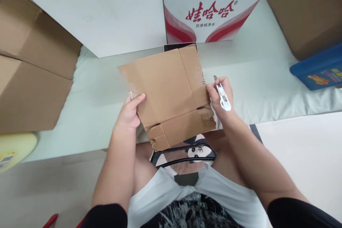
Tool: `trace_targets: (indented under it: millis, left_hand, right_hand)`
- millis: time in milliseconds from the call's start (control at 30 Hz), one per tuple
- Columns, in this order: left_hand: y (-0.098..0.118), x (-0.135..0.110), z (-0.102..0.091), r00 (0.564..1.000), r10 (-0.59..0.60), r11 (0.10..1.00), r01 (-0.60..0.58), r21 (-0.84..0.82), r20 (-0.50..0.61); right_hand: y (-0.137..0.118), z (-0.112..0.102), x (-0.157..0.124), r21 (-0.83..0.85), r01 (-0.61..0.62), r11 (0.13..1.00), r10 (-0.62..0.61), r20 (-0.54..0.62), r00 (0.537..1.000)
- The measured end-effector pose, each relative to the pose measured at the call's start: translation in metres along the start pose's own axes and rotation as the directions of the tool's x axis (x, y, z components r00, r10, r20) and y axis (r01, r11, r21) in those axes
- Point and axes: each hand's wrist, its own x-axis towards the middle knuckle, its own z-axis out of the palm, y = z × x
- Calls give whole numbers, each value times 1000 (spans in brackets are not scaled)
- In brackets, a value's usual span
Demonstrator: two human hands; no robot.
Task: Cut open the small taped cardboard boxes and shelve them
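A: Operator, how is your left hand set?

B: It grips the left side of the brown cardboard piece. Your thumb lies on top; most of your fingers are hidden beneath.

A: And your right hand?

B: Closed around a white utility knife, with a bit of blade showing past your fingers. Your thumb is right at the cardboard's right edge; I can't tell whether it presses there.

A: Where do you have the cardboard, then?

B: Up in front of you, over the middle of the near edge of the table. It is tilted a little, with creases across it and its lower flap toward your lap. Some clear tape shows along its left side.

A: What stands around you on the table?

B: Away from the near edge, a white box and, just beside it, a red-and-white carton. On your left, a brown box, with a yellow container by the near left corner. On your right, a blue package next to another brown carton.
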Motion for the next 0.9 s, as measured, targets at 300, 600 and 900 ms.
trace_targets:
  millis: [300,600,900]
  left_hand:
    - [9,4,-5,984,116,981,-135,-137,-138]
    - [10,2,0,989,74,983,-94,-155,-128]
    - [7,-1,-1,996,55,998,-57,-23,-65]
  right_hand:
    - [4,-1,5,277,-93,956,98,-6,995]
    - [2,-1,0,104,-76,992,54,207,977]
    - [3,2,-1,-163,47,985,1,283,959]
